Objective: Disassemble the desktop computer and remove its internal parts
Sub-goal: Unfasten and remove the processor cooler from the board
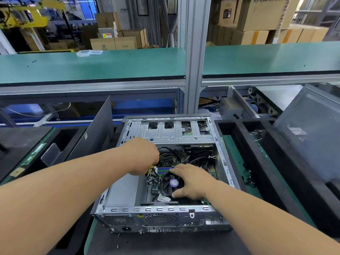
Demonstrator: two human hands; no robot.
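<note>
The open desktop case (pixel 161 210) lies on its side in front of me, back panel toward me. Inside I see the green motherboard (pixel 155 190), a black CPU fan (pixel 173 183) with a purple round label, a silver power supply (pixel 123 190) at the left and a silver drive cage (pixel 174 133) at the far end. My left hand (pixel 145 155) reaches down among the black and yellow cables (pixel 171 153); its fingers are hidden, so what they hold is unclear. My right hand (pixel 191 181) grips the CPU fan, fingers over its far rim and thumb at its near edge.
A dark side panel (pixel 95 131) leans upright left of the case. Black foam trays (pixel 257 153) sit to the right, with a grey perforated panel (pixel 309 129) leaning beyond them. A vertical aluminium post (pixel 193 57) and a green shelf (pixel 92 65) rise behind the case.
</note>
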